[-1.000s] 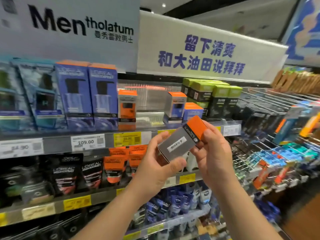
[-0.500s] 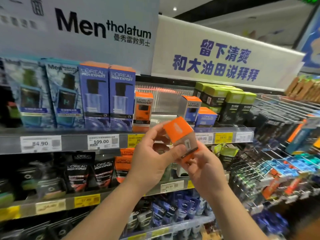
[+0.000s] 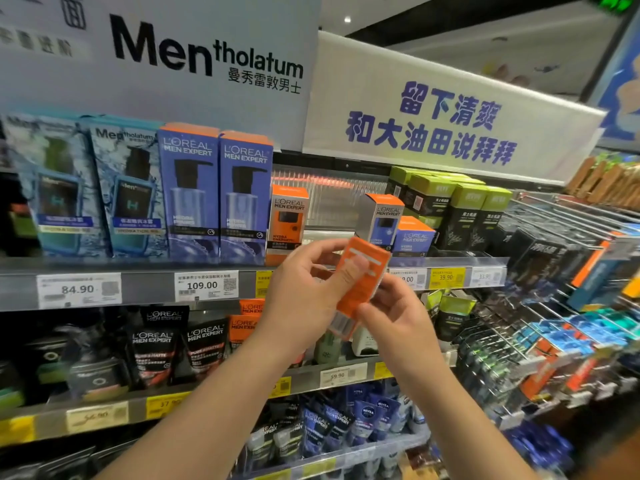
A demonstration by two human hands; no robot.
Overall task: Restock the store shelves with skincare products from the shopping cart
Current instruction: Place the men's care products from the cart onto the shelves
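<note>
I have a small orange cardboard carton (image 3: 360,285) held up in front of the upper shelf (image 3: 145,282), tilted, its top end leaning right toward the shelf lip and its lower end, with a pale printed label, pointing down toward me. My left hand (image 3: 304,299) grips it from the left, thumb pressed flat across the orange face and fingers (image 3: 322,249) curled over the top. My right hand (image 3: 398,317) closes on its lower right edge from below. Both hands are clamped on the carton; neither is free.

Just behind it on the upper shelf stands one matching orange L'Oreal Men Expert box (image 3: 287,220), then a gap, then a tall grey-and-blue box (image 3: 381,220) and a shorter blue box with an orange lid (image 3: 414,237). I judge that gap beside the orange box to be where this carton belongs. Further left are two tall blue pump-bottle boxes (image 3: 214,192); further right, green-topped dark boxes (image 3: 457,209).

The carton is not yet on the shelf, so this item is mid-way at best. The orange row looks thin, with one box showing. The shopping cart is out of view, so I cannot tell how much stock is left.
</note>
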